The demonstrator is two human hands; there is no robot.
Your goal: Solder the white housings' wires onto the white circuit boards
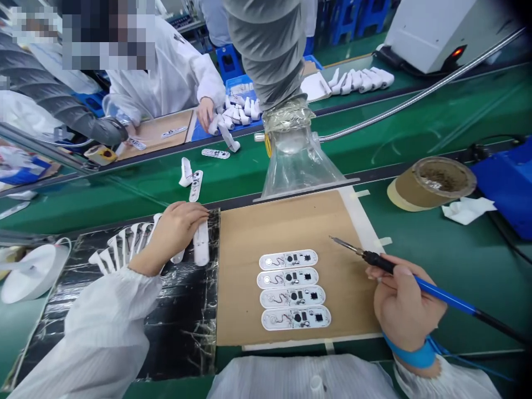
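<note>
Left hand [178,226]: covering one end of a white casing [201,245], centre-left; cannot tell whether it is gripping.
Right hand [409,299]: clasping a soldering iron [453,298], lower right.
Circuit strips [290,297]: lying in a column, lower centre.

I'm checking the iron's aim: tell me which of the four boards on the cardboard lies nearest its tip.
The top board in the column: its right end is closest to the iron's tip; the other three boards lie farther down.
</note>
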